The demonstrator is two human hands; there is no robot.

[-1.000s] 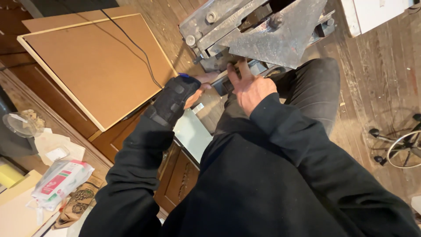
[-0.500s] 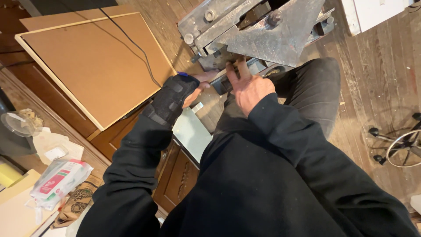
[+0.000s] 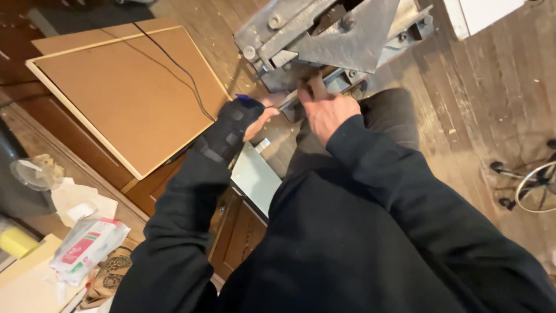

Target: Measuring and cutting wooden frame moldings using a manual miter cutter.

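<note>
A heavy grey metal machine point(image 3: 324, 35) with a triangular plate stands on the wooden floor ahead of me. My right hand point(image 3: 324, 110) presses on a thin metal piece point(image 3: 288, 103) at the machine's lower edge, fingers curled over it. My left hand point(image 3: 258, 116), in a black wrist brace, holds the same piece from the left. A pale grey flat sheet point(image 3: 255, 177) lies below my left forearm. My black sleeves and torso hide most of what lies under me.
A brown board with a pale edge point(image 3: 127, 93) lies at left, a black cable point(image 3: 174, 69) across it. Dark wooden cabinet doors point(image 3: 231, 232) sit beneath. A plastic packet point(image 3: 87, 249), paper scraps and a yellow object point(image 3: 17, 240) are at lower left. A wheeled stand point(image 3: 533, 182) is right.
The view has shifted slightly so the machine sits higher in frame. Both hands remain on the metal piece at the machine's edge.
</note>
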